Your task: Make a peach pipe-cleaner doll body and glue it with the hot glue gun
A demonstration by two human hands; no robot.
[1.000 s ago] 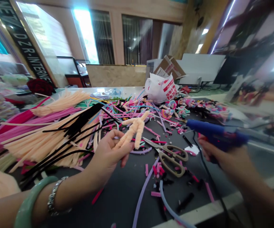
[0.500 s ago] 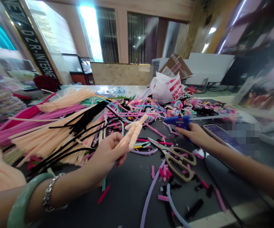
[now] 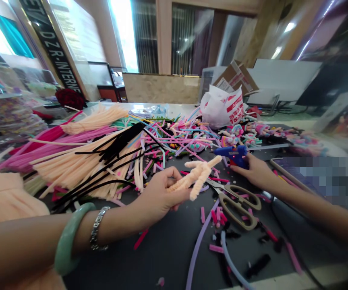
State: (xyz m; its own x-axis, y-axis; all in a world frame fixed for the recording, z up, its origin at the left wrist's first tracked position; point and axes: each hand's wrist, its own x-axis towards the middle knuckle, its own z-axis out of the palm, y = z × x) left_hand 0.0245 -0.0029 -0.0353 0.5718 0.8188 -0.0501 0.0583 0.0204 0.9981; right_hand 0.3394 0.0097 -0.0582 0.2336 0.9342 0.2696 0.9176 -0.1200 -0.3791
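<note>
Tall windows [image 3: 125, 36] brighten the room beyond a dark counter [image 3: 174, 257] heaped with craft stuff: long peach pipe cleaners [image 3: 83, 169], black and pink ones beside them, a white plastic bag [image 3: 222, 108] and a cardboard box [image 3: 236, 76] at the far side.

A small peach pipe-cleaner figure [image 3: 196, 177] sits above the counter, in the left hand [image 3: 158, 195]. That hand's grip is narrow, with thumb and fingers closed around the figure's lower part while its twisted limbs stick out to the right. A jade bangle [image 3: 67, 241] and a silver bracelet [image 3: 98, 227] circle that wrist.

The figure should weigh almost nothing. Its fuzzy surface looks easy to hold without slipping, but its thin wire limbs would likely bend under pressure, so the thick twisted middle seems the safest place to take hold.

The right hand [image 3: 254, 171] is at a blue glue gun [image 3: 233, 156], fingers against its lower end. Whether that grip is closed on the handle, I cannot tell. Steel scissors [image 3: 237, 205] lie just below, among cut pipe-cleaner bits [image 3: 216, 217].
</note>
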